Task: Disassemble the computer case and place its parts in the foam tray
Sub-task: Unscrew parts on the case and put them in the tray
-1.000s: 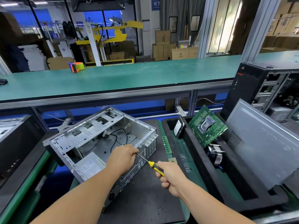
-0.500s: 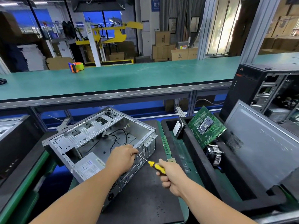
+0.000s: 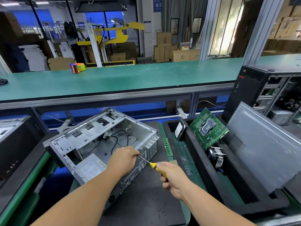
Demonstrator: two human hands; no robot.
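A person works a screwdriver at the rear of an open computer case on a factory worktop.

The green worktop point(image 3: 123, 79) spans the background; below it, the computer case point(image 3: 97, 144) lies on its side on a dark mat, just left of the black foam tray point(image 3: 195, 150), which holds a side panel point(image 3: 263, 152), motherboard point(image 3: 208, 128) and heatsink point(image 3: 217, 156). The left hand point(image 3: 123, 159) rests curled on the case's rear edge; the right hand point(image 3: 172, 176) has its grip closed around the yellow-handled screwdriver point(image 3: 154, 165), tip at the rear panel.
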